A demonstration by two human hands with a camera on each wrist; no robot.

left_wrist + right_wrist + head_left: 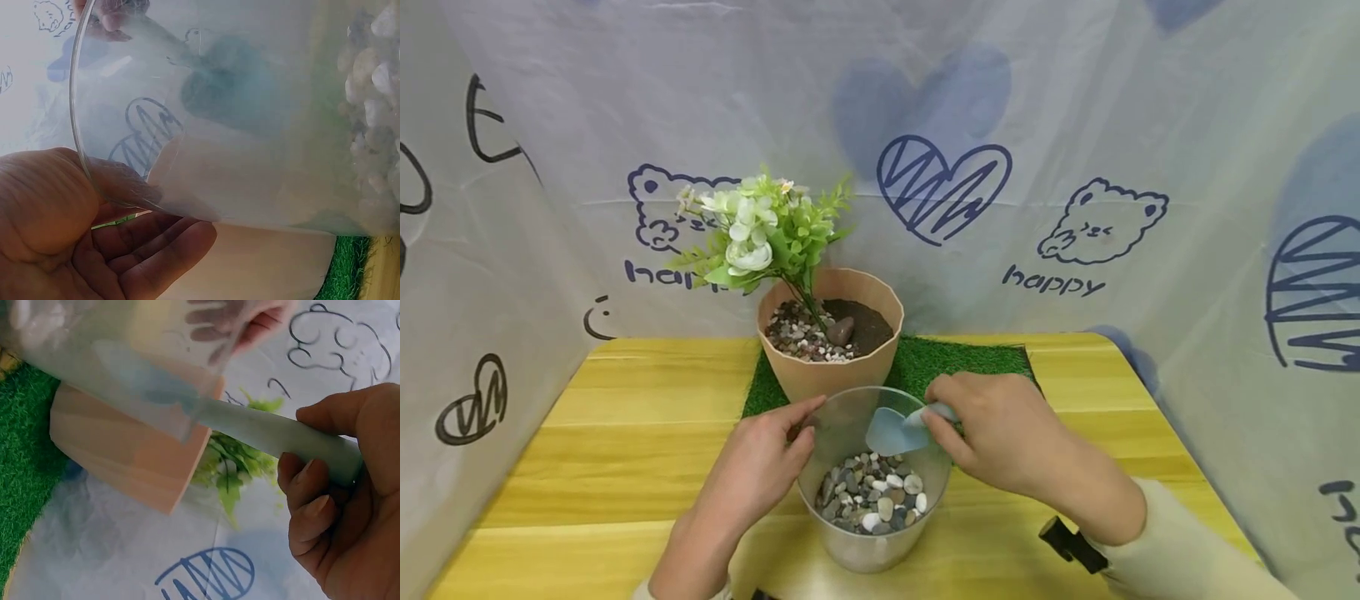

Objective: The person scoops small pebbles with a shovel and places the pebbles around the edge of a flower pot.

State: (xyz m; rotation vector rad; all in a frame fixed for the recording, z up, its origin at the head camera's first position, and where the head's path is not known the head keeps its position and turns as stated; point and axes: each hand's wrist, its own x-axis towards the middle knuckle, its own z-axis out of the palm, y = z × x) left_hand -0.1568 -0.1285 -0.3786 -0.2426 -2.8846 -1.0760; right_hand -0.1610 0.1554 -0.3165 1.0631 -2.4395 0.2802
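Observation:
A clear plastic bucket stands at the front of the table with grey, white and brown pebbles in its bottom. At its left side my left hand grips the rim, also visible in the left wrist view, where the curled fingers lie against the wall. My right hand holds a small light-blue trowel by its handle. The trowel's blade is inside the bucket's mouth, above the pebbles; in the left wrist view it shows blurred through the wall.
Behind the bucket, a peach flowerpot sits on a green turf mat. It holds dark soil, small stones, a brown stone and a white-flowered plant. A printed cloth hangs round the wood-patterned table.

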